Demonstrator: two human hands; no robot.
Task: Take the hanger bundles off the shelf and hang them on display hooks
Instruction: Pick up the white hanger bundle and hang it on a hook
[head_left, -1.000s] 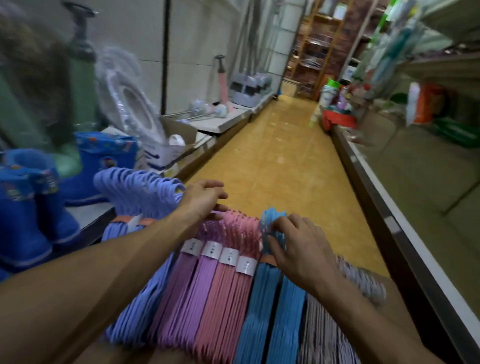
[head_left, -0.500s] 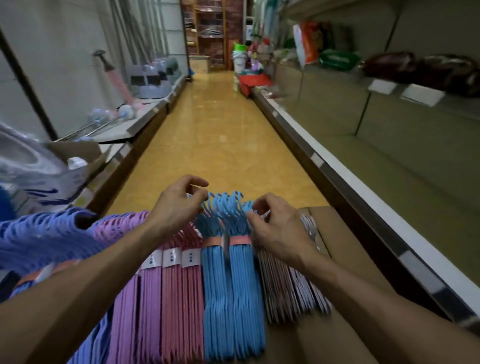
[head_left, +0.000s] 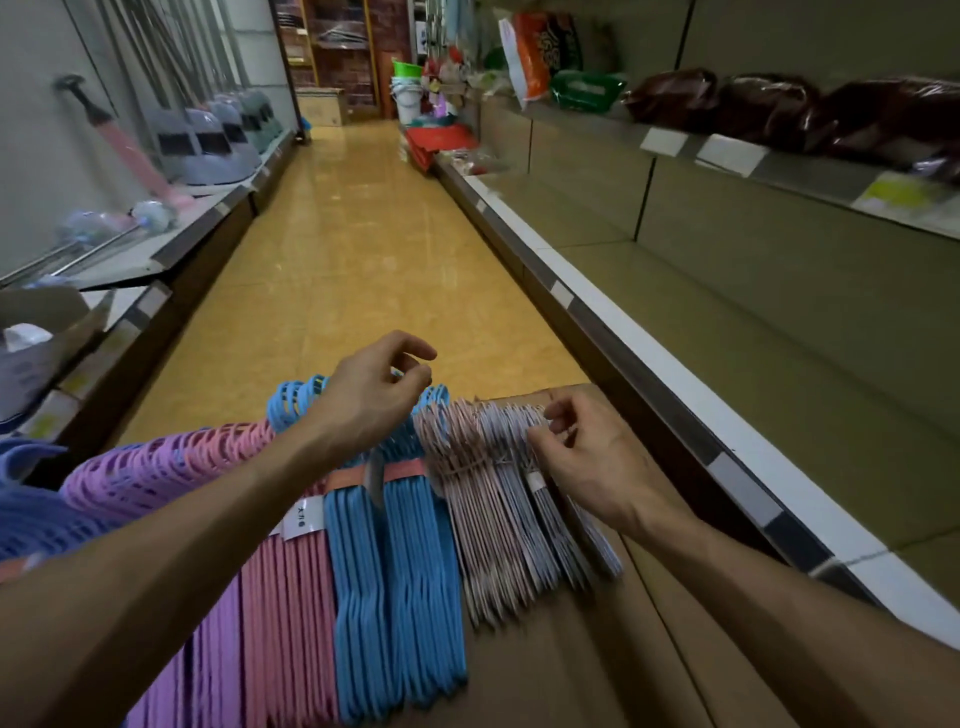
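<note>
Banded hanger bundles lie side by side on a brown cardboard surface (head_left: 613, 649): purple (head_left: 208, 660), pink (head_left: 283, 613), two blue bundles (head_left: 395, 582), then thin pale pink (head_left: 483, 525) and pale lilac hangers (head_left: 566, 525). My left hand (head_left: 366, 397) hovers curled over the hooks of the blue bundles, fingers loosely bent; whether it pinches a hook is unclear. My right hand (head_left: 587, 457) has its fingertips closed on the hooks of the pale lilac bundle at the right end. No display hooks are in view.
A yellow tiled aisle (head_left: 353, 270) runs ahead between low shelves. The right shelving (head_left: 753, 322) is bare below, with dark bagged goods (head_left: 779, 109) above. Left shelf holds dustpans (head_left: 208, 150), brushes and a cardboard box (head_left: 52, 322). Buckets and red items stand at the far end.
The view swung right along the aisle. My right hand moved from the blue bundle's hooks to the pale lilac hangers. My left hand shifted from the pink bundle to above the blue ones.
</note>
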